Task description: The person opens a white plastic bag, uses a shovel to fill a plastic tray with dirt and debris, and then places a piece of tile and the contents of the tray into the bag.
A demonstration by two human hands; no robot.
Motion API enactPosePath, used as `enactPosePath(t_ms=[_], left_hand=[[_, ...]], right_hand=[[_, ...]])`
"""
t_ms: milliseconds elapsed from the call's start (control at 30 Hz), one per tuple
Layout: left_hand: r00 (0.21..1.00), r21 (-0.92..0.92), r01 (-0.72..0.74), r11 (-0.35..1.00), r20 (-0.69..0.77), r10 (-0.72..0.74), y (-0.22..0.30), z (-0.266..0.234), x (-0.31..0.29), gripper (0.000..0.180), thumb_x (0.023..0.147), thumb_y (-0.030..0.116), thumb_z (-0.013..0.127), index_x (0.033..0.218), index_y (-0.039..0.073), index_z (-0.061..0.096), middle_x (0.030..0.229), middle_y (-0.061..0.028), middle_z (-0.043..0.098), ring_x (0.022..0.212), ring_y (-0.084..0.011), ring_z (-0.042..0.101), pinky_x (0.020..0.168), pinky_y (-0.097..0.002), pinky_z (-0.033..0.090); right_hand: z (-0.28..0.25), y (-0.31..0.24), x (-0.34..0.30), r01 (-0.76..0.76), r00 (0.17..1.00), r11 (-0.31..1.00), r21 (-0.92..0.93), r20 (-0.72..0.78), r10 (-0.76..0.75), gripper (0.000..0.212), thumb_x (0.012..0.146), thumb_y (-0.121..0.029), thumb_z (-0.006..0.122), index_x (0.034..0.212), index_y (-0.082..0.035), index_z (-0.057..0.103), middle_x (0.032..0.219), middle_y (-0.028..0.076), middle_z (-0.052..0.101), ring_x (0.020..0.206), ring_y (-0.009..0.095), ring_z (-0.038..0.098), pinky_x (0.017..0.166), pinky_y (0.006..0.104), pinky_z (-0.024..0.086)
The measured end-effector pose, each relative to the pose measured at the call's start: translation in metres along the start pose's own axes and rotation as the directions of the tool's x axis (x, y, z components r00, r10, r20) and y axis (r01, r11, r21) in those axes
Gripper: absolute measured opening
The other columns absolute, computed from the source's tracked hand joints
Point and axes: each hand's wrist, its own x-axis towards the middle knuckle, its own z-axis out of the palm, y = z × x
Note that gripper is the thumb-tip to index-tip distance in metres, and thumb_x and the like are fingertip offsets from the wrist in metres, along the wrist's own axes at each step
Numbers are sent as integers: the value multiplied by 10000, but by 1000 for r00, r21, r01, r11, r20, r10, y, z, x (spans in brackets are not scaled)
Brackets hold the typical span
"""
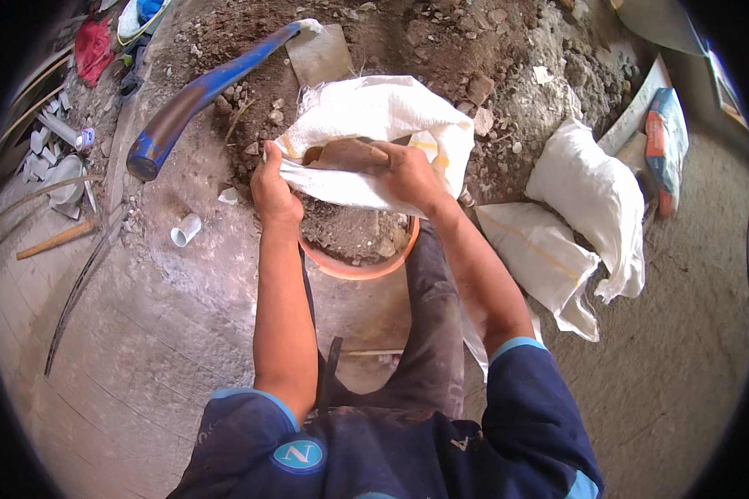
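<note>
Both hands, left point(273, 190) and right point(409, 175), have fingers clamped on the sack point(374, 125) mouth, so I'd keep it low over the pan point(358, 268) to avoid spilling.

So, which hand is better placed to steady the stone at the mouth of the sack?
Probably the right hand: it lies against the brown stone at the white sack's mouth, while the left hand only grips the sack's edge.
</note>
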Motion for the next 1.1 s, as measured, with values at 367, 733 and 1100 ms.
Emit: enactPosePath(t_ms=[367, 733, 1100], left_hand=[[995, 326, -75, 942, -37, 92, -16, 44, -44, 400, 989, 315, 565, 1185, -31, 608, 1055, -128, 651, 932, -196, 620, 791, -328, 506], [932, 304, 56, 951, 326, -159, -9, -23, -79, 358, 954, 271, 620, 1192, 5, 597, 1032, -90, 666, 933, -149, 611, 850, -292, 465], [892, 890, -453, -46, 453, -4, -1, 37, -19, 961, 695, 311, 828, 1467, 29, 329, 1226, -253, 610, 1100, -339, 628, 920, -420, 490]], right_hand=[[38, 39, 14, 210, 977, 909, -360, 94, -189, 233, 814, -42, 594, 1043, -34, 635, 1003, 216, 659, 937, 342, 661, 841, 418, 528], [27, 35, 30, -110, 986, 902, -417, 72, 153, 302, 809, -59, 571, 1094, -46, 672, 983, 162, 705, 869, 338, 695, 799, 403, 552], [66, 52, 2, -4, 979, 932, -363, 187, 77, 303, 885, -90, 489, 1132, -49, 659, 1065, 189, 678, 959, 379, 661, 846, 447, 525]])
